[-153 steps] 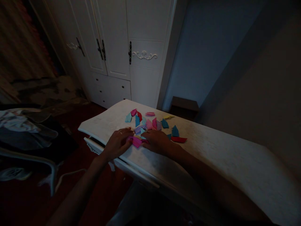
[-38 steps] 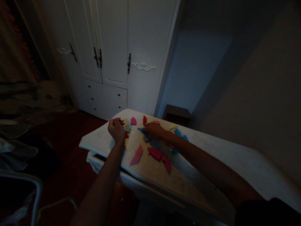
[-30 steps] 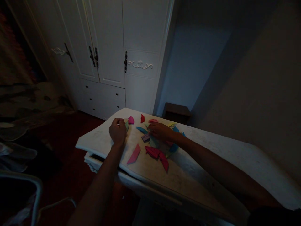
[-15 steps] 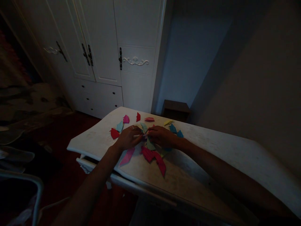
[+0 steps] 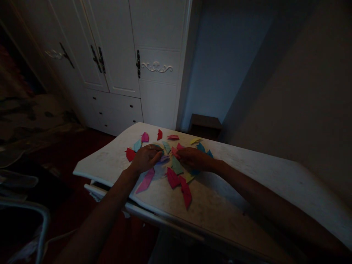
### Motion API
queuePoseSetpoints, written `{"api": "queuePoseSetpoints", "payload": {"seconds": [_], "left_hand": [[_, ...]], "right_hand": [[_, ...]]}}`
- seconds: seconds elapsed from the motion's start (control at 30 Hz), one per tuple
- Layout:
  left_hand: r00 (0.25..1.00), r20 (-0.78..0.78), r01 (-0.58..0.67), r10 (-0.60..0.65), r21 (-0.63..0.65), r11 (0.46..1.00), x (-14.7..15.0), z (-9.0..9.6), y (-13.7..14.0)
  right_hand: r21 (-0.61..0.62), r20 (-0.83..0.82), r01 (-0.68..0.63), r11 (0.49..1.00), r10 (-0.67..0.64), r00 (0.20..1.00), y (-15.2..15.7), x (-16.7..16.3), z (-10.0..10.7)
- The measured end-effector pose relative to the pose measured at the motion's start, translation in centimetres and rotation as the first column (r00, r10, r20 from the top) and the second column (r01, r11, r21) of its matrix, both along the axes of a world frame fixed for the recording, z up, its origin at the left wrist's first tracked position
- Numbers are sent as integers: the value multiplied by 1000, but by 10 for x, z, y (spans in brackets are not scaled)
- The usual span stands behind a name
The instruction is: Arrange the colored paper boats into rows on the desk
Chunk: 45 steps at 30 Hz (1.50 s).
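My right hand is closed in a pinch on a pink folded paper piece, over the middle of the scattered papers. My left hand is curled beside it, thumb close to the forefinger; whether it grips anything is hidden. By its thumb is a purple folded paper, and a light teal one lies just beyond the fingers. Between the hands and the front edge lie a pale green piece, a pink piece and two crimson ones.
Around the hands on the white table are more folded papers, among them a red piece, a yellow piece and a blue piece. A drawer stands partly out below. Behind are a white wardrobe and a brown box-like stand.
My hands have drawn apart from where they met. My right hand now shows the pink piece in its fingers, and the purple piece is more visible by my left thumb. The view shifted slightly.
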State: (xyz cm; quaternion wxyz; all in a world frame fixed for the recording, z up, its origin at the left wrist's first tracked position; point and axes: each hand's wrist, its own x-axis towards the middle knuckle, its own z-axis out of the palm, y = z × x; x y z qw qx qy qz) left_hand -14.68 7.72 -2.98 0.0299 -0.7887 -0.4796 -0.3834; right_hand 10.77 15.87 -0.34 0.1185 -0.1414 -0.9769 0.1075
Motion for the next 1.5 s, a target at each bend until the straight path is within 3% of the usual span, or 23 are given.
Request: {"api": "queuePoseSetpoints", "payload": {"seconds": [0.13, 0.37, 0.6, 0.77, 0.9, 1.17, 1.4, 1.5], "left_hand": [[997, -22, -75, 74, -76, 994, 1, 1, 1], [991, -85, -116, 104, -139, 984, 2, 3, 3], [972, -215, -123, 92, -136, 983, -1, -5, 12], [968, -223, -154, 120, -142, 978, -1, -7, 13], [964, -216, -193, 157, -158, 968, 0, -8, 14], [960, -197, -227, 201, -123, 966, -3, -12, 18], [971, -81, -232, 226, -72, 970, -6, -9, 17], [970, -48, -239, 238, -32, 970, -6, -8, 16]], "right_hand": [[1, 2, 192, 981, -192, 981, 13, -7, -7], [37, -6, 342, 939, -342, 940, 33, -18, -10], [51, -3, 255, 966, -255, 967, 18, -6, -2], [4, 65, 216, 976, -216, 974, 4, 22, 7], [-60, 27, 181, 982, -180, 983, -2, 47, 8], [-118, -130, 378, 918, -391, 911, -1, 109, 6], [-129, -43, 290, 948, -298, 954, -17, 144, -10], [-119, -41, 334, 935, -341, 939, -24, 148, -20]]}}
